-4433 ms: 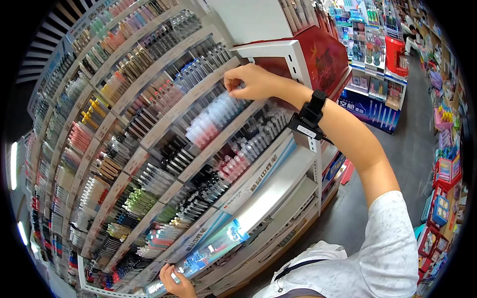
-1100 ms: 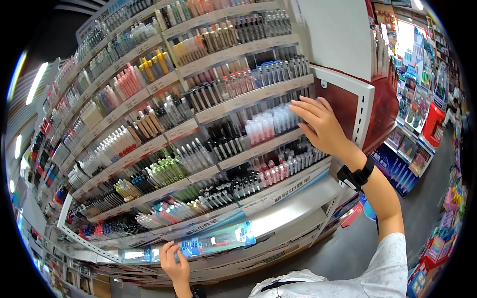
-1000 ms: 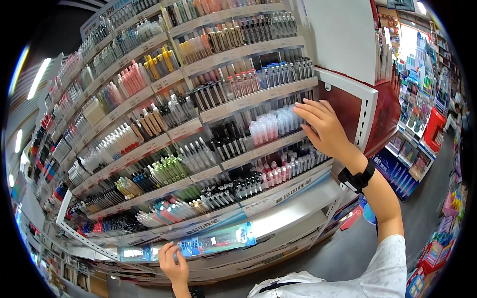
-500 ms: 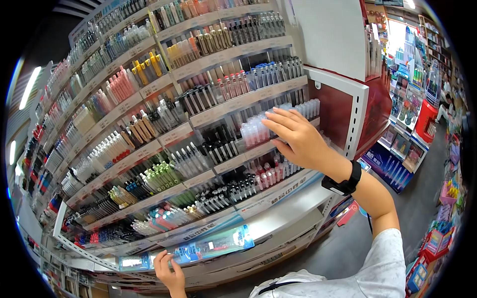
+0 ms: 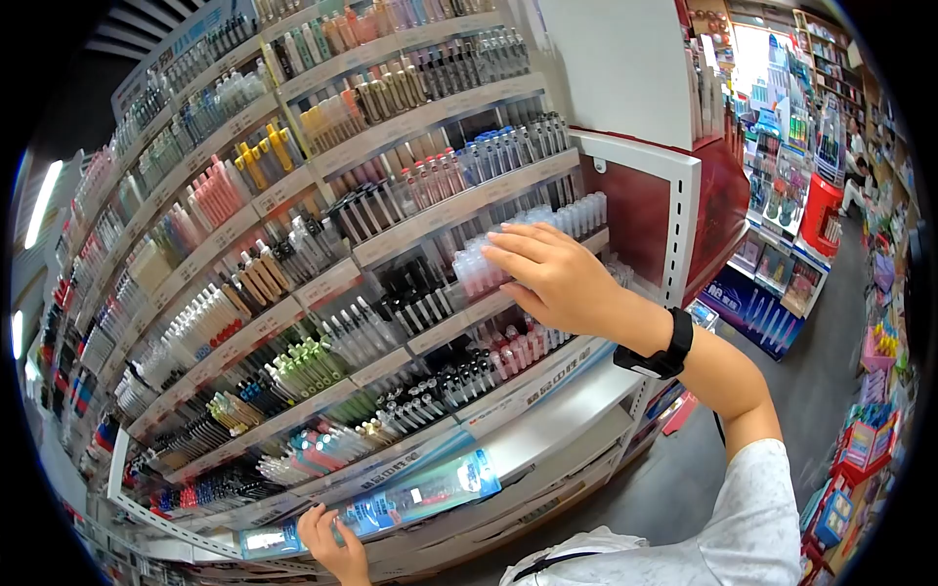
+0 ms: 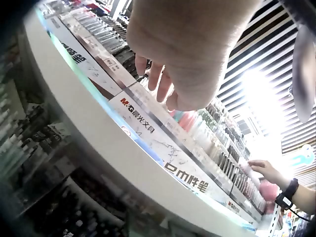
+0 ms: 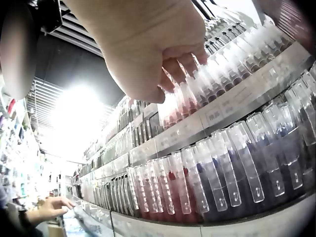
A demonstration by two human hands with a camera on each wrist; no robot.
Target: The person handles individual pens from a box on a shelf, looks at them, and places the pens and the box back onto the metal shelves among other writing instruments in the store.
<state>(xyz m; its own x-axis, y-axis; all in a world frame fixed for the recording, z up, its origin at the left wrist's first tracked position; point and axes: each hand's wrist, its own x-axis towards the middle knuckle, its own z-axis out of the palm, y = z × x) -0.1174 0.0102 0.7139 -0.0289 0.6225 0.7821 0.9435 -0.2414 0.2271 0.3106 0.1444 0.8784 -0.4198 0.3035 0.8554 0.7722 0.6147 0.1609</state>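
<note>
The right hand (image 5: 547, 278) lies on a row of see-through plastic pens with frosty caps (image 5: 584, 213). The pens stand side by side in the tall white shelf rack (image 5: 684, 210). The fingers are stretched out and loose. They rest on the caps and do not close round any pen. The right wrist view shows the same thing: the fingertips (image 7: 185, 61) touch the tops of the pens (image 7: 222, 74), and no pen is pinched.

Far below that hand, the left hand (image 5: 327, 542) is also loose. Its fingers touch the long blue and white paper strip (image 5: 420, 493) on the front edge of the rack, and it holds nothing. In the left wrist view the fingers (image 6: 155, 74) hang just over the strip (image 6: 143, 131).

It looks like the work on this row is only in the middle. The pens under the right hand are all in their row and none is pulled out. Just below that hand, the red and dark pens with clear caps (image 7: 197, 182) stand in a neat row.
</note>
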